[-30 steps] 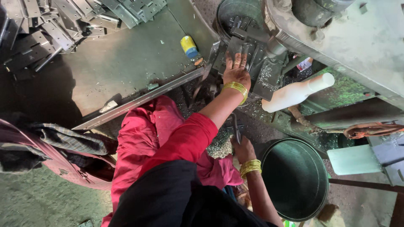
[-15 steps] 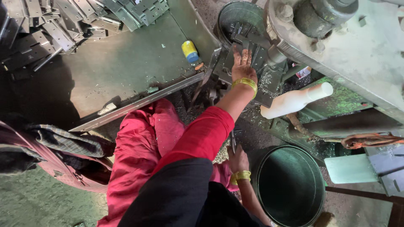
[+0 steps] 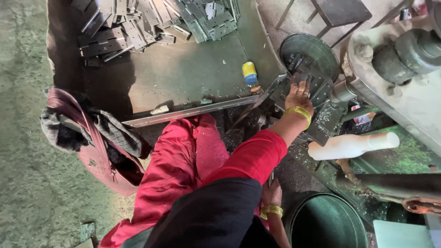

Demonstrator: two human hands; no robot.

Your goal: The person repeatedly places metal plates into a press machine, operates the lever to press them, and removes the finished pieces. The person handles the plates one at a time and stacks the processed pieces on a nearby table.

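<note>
The left hand (image 3: 298, 94), fingers spread, lay flat on the metal plates (image 3: 317, 82) against the machine (image 3: 404, 92), apparently loading. Below the machine, the right hand (image 3: 272, 193) had an unclear grip. Next: pinching one plate.

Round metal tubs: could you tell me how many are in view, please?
2: one tub above the left hand, holding metal pieces; one dark tub beside the right hand, partly cut off.
</note>
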